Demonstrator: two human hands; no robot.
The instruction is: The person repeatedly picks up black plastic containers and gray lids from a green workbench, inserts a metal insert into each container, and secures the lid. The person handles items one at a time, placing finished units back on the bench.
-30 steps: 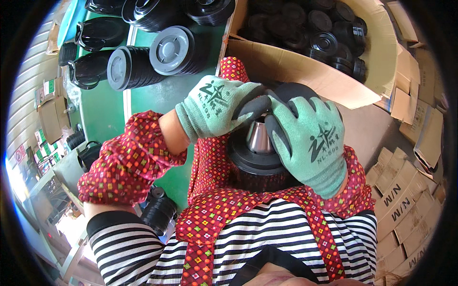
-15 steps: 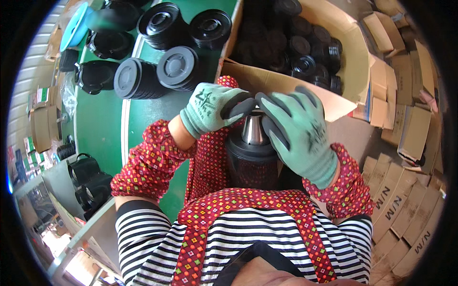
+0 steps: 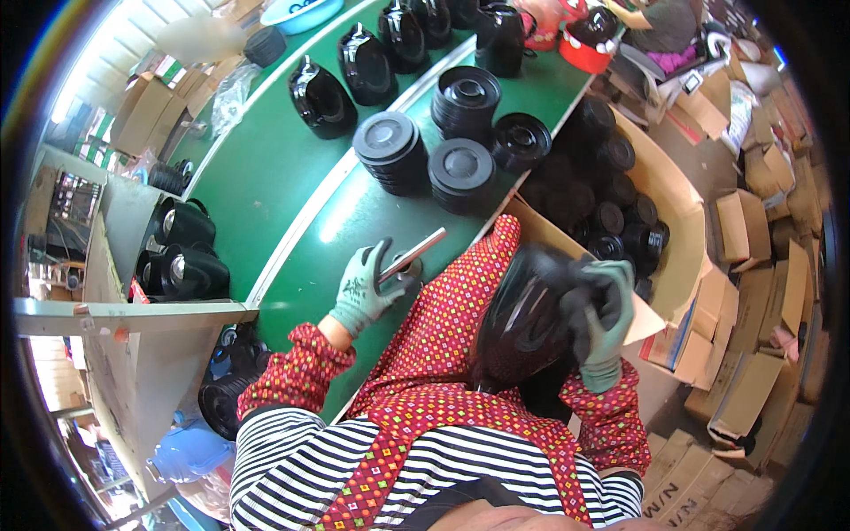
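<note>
My left hand, in a green glove with dark fingertips, is over the green bench. Its fingers are closed on a metal tool, a straight bar across a rounded steel part that the hand partly hides. My right hand, gloved the same way, curls against the dark base end of a glossy black jug-shaped body. That body lies tilted across my lap on the red patterned apron, somewhat smeared by motion. Which part the right fingers grip is partly hidden.
Stacks of black round caps stand ahead on the green bench, with glossy black jugs beyond. An open carton of black round parts is at my right. Far right, a person sits near red appliances. Flattened cartons lie lower right.
The hands have parted. My left hand carried the metal tool from atop the black body out over the bench; my right hand tipped that body from upright to slanted. The view turned left.
</note>
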